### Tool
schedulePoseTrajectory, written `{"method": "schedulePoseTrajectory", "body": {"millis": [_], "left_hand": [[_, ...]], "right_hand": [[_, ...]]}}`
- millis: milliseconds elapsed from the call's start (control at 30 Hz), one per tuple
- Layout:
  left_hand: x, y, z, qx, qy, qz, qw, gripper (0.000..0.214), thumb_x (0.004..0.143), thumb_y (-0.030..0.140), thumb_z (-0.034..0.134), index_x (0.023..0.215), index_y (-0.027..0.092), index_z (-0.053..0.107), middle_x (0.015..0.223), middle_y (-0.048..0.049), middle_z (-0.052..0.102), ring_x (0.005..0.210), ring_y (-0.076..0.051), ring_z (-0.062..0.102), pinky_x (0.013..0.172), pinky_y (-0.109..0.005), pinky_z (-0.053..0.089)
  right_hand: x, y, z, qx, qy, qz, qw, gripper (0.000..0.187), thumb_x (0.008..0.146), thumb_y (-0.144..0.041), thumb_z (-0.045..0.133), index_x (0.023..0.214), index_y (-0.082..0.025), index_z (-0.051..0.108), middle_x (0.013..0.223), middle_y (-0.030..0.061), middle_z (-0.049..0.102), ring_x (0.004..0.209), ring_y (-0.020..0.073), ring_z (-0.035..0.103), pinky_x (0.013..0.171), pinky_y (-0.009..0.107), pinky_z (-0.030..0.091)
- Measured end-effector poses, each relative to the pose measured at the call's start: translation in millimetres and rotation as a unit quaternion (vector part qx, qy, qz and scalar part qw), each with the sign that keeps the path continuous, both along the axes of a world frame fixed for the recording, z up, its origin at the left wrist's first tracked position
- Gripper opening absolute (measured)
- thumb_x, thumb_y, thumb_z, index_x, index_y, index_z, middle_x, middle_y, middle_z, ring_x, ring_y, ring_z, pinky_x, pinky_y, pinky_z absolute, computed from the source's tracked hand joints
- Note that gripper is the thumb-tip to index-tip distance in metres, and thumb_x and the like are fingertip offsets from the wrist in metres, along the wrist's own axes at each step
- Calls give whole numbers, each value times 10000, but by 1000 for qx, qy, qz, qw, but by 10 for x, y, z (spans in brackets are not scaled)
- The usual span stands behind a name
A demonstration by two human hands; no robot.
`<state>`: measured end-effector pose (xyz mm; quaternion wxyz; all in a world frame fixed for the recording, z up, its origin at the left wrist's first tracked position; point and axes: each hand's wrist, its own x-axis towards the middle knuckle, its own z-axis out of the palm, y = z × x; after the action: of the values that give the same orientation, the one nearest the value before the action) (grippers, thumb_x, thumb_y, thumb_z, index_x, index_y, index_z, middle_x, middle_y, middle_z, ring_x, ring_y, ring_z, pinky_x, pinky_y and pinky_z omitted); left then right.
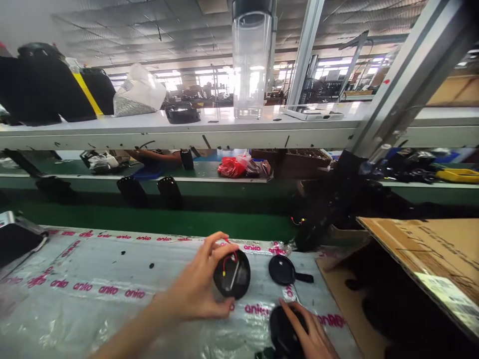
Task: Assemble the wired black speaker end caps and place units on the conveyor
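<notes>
Pink lettering reading "anko" repeats in rows across the clear plastic sheet (75,319), along its far edge, down its left side and near the middle, some of it creased. A white label (447,299) on the cardboard (422,249) carries small print, too blurred to read.

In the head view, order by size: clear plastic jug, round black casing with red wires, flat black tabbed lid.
Largest: clear plastic jug. Then round black casing with red wires, then flat black tabbed lid, though those two look close.
</notes>
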<state>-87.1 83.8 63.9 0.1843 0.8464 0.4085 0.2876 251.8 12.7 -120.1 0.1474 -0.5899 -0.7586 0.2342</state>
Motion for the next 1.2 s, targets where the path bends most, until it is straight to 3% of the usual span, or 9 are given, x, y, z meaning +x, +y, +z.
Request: {"method": "schedulePoseTrajectory", "body": {"millis": [133, 333, 500, 633, 700, 833, 900, 1033, 1200], "left_hand": [[249, -372, -517, -94, -101, -51, 989, 1161, 649, 53, 793, 1630, 370, 261, 1678, -149, 344, 1598, -421, 369, 1247, -571, 459], [637, -628, -1028, -173, -246, 99, 949, 1047, 753, 324, 893, 1607, 312, 287, 1598, -186, 467, 1457, -462, 536, 1221, -702, 420], [597, -475, -819, -182, -243, 7, 953, 910, 838, 307, 756, 1609, 295, 272, 1588, -160, 523, 1469, -386, 556, 1229, -590, 461], [467, -297, -450, -135, -147, 18, 980, 500, 945, 311, 686, 1413, 287, 512, 1549, -139, 537, 1430, -350, 580, 1155, -528, 525], [451, -230, -278, -66, -70, 57, 994, 221, 938, 268, 699, 1149, 261, 633, 1455, -129, 576, 1349, -363, 611, 1087, -535, 546], [523, -124, -27, 10, 9, 12, 1000, 54, 956, 194, 662, 922, 236, 665, 1240, -97, 653, 1141, -318, 657, 951, -466, 560], [590, -96, 31, -7, 1, -19, 1000, 90, 1004, 201, 639, 923, 237, 653, 1095, -63, 696, 1039, -269, 667, 910, -415, 545], [727, -118, -14, -26, -41, -25, 999, 190, 931, 230, 804, 914, 236, 615, 922, 6, 739, 913, -225, 686, 941, -412, 486], [831, -198, -186, 21, -104, 22, 994, 141, 967, 164, 759, 953, 250, 648, 948, 23, 790, 935, -218, 733, 984, -422, 438]], "right_hand": [[91, 23, 319, -18, 23, 3, 1000, 850, 775, -147, 649, 1608, -286, 555, 1586, 130, 597, 1489, 369, 553, 1255, 542, 464], [145, -48, 517, -41, 35, -2, 999, 905, 797, -149, 602, 1676, -285, 435, 1764, 108, 362, 1642, 369, 318, 1329, 617, 315], [-43, 13, 541, -36, 0, -107, 994, 841, 823, -425, 756, 1607, -199, 551, 1542, 203, 583, 1428, 436, 545, 1214, 640, 451], [-17, 54, 596, -54, 182, -124, 974, 748, 850, -441, 749, 1548, -212, 607, 1519, 172, 639, 1440, 391, 565, 1257, 600, 408], [6, 49, 681, -99, 356, -123, 921, 732, 884, -512, 739, 1553, -247, 605, 1601, 133, 608, 1519, 369, 518, 1297, 569, 363], [-165, 94, 918, -201, 668, -139, 703, 537, 933, -637, 629, 1271, -262, 811, 1367, 104, 792, 1335, 394, 689, 1158, 590, 511], [-324, 156, 1024, -216, 739, -144, 622, 510, 930, -641, 618, 1132, -235, 851, 1168, 109, 856, 1186, 399, 757, 1074, 606, 563], [-532, 257, 1149, -215, 773, -131, 583, 483, 940, -606, 625, 1126, -217, 844, 1065, 101, 866, 1044, 356, 784, 1028, 568, 593], [-507, 271, 1201, -213, 760, -115, 603, 573, 928, -571, 557, 1332, -228, 775, 1143, 97, 853, 1061, 359, 783, 1048, 572, 583]]}}
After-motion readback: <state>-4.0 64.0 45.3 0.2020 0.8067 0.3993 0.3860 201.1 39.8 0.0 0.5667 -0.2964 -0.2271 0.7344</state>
